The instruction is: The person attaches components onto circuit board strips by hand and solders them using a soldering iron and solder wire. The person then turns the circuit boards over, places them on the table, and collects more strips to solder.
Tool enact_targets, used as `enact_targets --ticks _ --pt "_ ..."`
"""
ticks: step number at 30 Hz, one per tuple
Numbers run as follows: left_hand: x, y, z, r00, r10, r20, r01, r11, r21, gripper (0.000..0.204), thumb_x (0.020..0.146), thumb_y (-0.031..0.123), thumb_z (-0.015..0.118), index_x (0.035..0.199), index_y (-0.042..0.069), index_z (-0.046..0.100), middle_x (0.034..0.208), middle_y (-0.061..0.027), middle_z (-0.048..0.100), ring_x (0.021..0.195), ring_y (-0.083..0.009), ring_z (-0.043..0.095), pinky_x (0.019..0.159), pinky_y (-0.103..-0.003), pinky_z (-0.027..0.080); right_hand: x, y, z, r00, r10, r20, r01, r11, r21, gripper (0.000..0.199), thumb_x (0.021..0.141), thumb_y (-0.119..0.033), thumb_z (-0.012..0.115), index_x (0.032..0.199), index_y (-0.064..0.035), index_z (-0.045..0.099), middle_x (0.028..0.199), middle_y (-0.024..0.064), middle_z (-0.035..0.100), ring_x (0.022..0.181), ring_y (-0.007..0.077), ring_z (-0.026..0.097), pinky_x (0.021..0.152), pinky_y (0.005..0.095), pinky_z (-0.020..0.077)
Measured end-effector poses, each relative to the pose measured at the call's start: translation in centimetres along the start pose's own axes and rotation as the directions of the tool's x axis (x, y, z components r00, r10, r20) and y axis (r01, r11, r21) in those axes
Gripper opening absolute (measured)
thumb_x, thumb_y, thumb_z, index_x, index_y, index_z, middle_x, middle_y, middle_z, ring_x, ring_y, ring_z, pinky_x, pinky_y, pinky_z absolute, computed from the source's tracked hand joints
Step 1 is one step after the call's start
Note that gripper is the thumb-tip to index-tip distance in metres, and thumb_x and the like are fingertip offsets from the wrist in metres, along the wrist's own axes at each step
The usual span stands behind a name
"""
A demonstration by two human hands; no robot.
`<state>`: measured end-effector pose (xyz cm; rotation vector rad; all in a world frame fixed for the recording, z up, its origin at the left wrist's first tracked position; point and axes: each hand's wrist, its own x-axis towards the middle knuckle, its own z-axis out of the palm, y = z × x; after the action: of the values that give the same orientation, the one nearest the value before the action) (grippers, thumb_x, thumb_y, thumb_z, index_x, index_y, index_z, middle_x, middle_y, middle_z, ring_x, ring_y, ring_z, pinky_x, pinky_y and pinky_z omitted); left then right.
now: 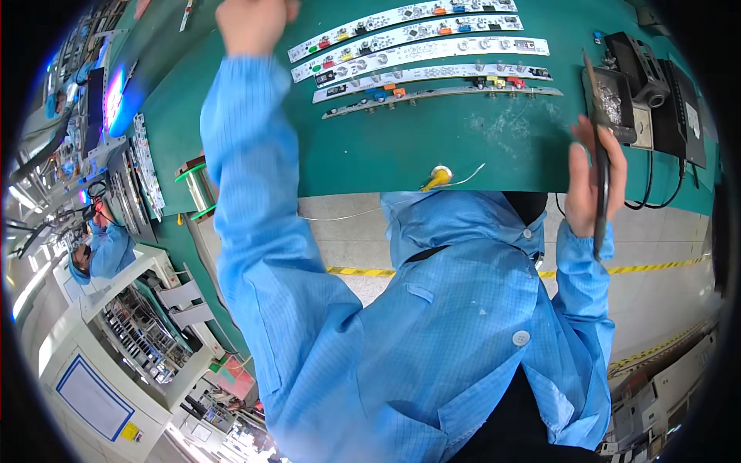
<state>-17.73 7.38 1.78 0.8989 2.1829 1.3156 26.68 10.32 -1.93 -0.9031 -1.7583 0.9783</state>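
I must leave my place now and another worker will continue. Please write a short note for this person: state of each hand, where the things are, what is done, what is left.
Left hand: raised over the far side of the green table, closed; what it holds is cut off by the picture edge.
Right hand: grip closed on the soldering iron, tip pointing away toward the black stand.
Five long white circuit strips lie side by side ahead, coloured parts already on them.
A solder wire comes through the yellow fitting at the near table edge.
Done or left: the joints are too small to judge; check each strip.
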Motion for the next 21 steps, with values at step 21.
enact_targets --ticks 21 --pt "-21.6 -3.5 -0.5 0.993 -0.008 0.117 0.013 0.999 -0.039 0.017 0.091 0.005 0.065 0.106 -0.003 0.069 0.088 -0.0039 0.063 0.077 -0.011 0.061 0.065 -0.025 0.054 -2.2 0.8 -1.0 0.976 0.076 -0.204 -0.06 0.995 0.084 0.041 0.088 0.008 0.062 0.126 -0.0013 0.052 0.115 0.0237 0.065 0.106 0.0257 0.065 0.09 0.0358 0.0528"
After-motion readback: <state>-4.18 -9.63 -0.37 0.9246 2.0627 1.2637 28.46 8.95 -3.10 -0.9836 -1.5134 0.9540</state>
